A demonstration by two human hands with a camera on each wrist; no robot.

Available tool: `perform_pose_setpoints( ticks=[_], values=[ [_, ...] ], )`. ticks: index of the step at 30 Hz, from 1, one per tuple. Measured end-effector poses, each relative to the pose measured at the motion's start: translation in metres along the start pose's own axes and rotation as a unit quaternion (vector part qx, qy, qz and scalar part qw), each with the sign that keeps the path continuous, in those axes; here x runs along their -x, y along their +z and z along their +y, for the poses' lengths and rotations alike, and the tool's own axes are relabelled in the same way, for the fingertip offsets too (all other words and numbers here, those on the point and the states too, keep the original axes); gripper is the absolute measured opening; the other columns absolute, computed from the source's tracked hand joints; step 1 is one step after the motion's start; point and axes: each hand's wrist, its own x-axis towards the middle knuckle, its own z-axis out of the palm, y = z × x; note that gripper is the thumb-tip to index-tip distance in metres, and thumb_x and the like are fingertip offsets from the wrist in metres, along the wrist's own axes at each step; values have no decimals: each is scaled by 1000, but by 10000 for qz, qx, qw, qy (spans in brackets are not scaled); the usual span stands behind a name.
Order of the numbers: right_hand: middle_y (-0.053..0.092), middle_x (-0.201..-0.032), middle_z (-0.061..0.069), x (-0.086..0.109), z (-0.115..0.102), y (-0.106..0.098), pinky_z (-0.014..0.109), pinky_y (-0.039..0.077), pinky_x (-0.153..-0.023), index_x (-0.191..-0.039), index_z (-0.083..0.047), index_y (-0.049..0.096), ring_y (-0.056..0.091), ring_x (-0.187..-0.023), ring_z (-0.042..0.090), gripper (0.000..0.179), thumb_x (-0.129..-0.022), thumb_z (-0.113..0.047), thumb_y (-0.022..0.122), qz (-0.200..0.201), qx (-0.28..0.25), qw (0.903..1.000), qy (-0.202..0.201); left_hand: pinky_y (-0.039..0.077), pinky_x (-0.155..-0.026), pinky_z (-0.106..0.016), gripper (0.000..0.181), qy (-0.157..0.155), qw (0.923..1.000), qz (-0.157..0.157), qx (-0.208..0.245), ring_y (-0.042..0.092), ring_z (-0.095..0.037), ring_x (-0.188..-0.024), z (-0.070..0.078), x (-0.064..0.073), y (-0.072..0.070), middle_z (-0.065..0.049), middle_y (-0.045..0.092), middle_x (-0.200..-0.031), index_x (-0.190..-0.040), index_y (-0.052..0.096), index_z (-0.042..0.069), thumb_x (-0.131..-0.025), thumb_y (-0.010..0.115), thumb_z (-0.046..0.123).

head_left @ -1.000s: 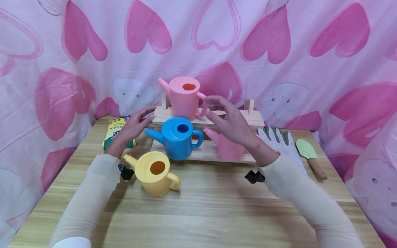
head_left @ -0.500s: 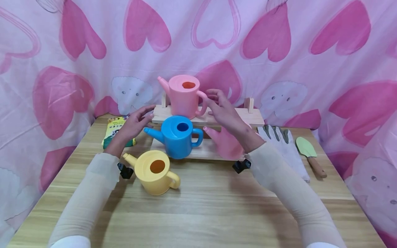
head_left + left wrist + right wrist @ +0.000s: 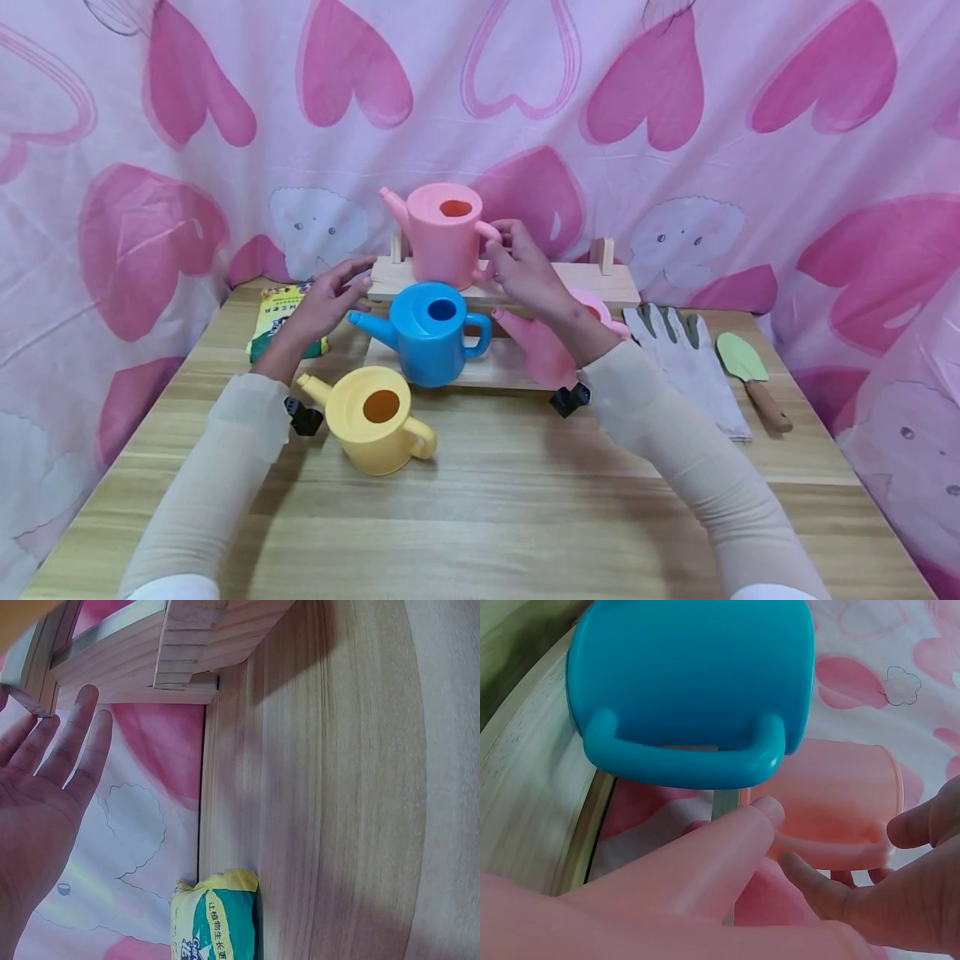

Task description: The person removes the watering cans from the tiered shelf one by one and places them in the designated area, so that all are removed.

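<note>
On the upper tier of a two-step wooden shelf (image 3: 581, 283) stands a pink watering can (image 3: 442, 246), spout to the left. My right hand (image 3: 527, 271) has its fingers curled at that can's handle; in the right wrist view the thumb (image 3: 810, 885) lies against the handle. At the upper tier's left end is my left hand (image 3: 324, 302), fingers extended, fingertips (image 3: 86, 694) right at the wood. A blue watering can (image 3: 431, 346) and a second pink watering can (image 3: 543, 354), partly hidden by my right forearm, occupy the lower tier.
A yellow watering can (image 3: 367, 433) stands on the table in front of the shelf. Left of the shelf lies a yellow-green bag (image 3: 273, 321). To the right are garden gloves (image 3: 686, 367) and a green trowel (image 3: 742, 362). A heart-patterned curtain (image 3: 525, 75) hangs behind.
My right hand has moved left and in, from beside the upper pink can's handle to closing its fingers on it. The left hand and the watering cans stay where they were.
</note>
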Motion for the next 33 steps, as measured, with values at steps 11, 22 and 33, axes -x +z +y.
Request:
perform_pose_setpoints(
  ticks=[11, 22, 33],
  values=[
    [56, -125, 4, 1, 2, 2, 40, 60, -87, -139, -17, 44, 59, -108, 30, 32, -110, -31, 49, 155, 70, 9999, 22, 57, -93, -31, 57, -3, 10000, 64, -59, 51, -38, -134, -1, 1, -1, -12, 36, -163, -161, 35, 11, -110, 51, 32],
    [58, -126, 12, 0, 3, 3, 37, 61, -85, -138, -14, 48, 59, -108, 29, 35, -109, -35, 51, 268, 126, 9995, 87, 57, -94, -33, 57, 16, 10000, 29, -24, 51, -39, -134, 1, 2, 1, -12, 34, -164, -161, 33, 9, -111, 50, 29],
    [60, -121, 16, 0, 4, 2, 42, 60, -88, -134, -15, 53, 60, -107, 30, 32, -108, -33, 54, 465, -212, 9987, 3, 55, -97, -39, 58, -89, 9999, 45, -73, 51, -38, -135, 1, 3, 1, -11, 34, -164, -161, 34, 12, -110, 51, 33]
  ],
)
